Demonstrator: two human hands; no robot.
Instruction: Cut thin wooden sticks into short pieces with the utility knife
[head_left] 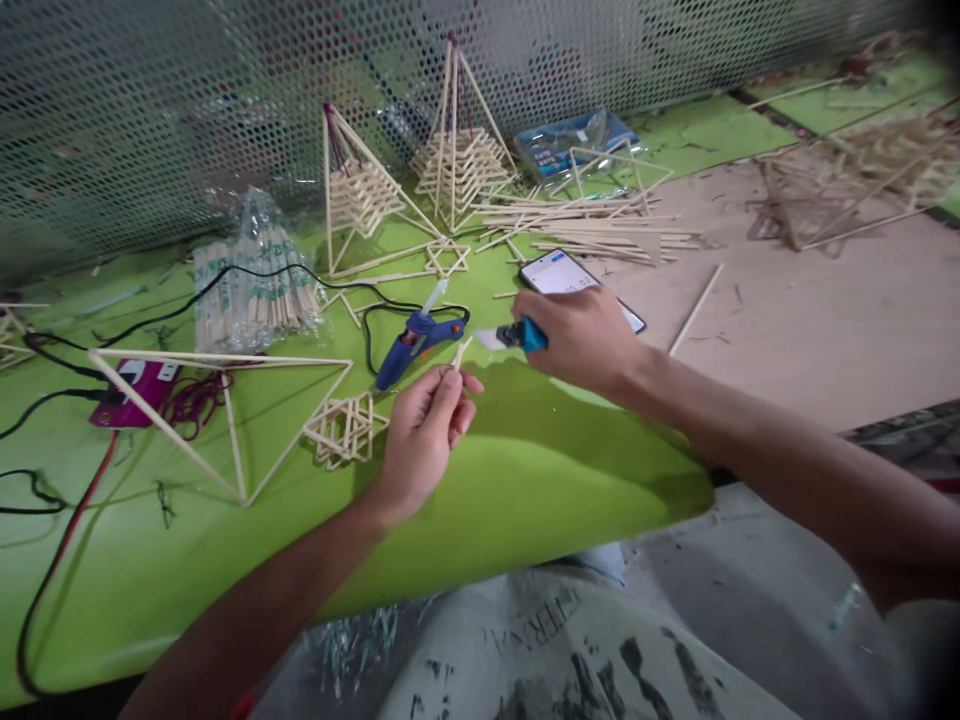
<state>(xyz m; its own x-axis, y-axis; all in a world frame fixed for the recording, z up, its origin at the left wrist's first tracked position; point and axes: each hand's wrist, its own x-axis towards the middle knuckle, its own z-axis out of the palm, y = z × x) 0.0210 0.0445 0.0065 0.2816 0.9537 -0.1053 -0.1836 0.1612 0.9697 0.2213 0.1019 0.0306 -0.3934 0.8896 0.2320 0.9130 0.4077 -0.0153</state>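
Holding a short wooden stick [459, 353] pinched in our left hand [424, 430] above the green mat [525, 480], we meet it with a blue-handled cutter [517, 336] gripped firmly in our right hand [581, 338], apparently trimming its tip, which needs steady pressure.

A craft workshop. Around the glue gun [417, 345] on the green sheet [525, 470]: stick pyramids [457, 150] behind it, packed sticks [251, 290] to its left, loose sticks [600, 235] beyond, a perforated metal screen [187, 110] at the back.
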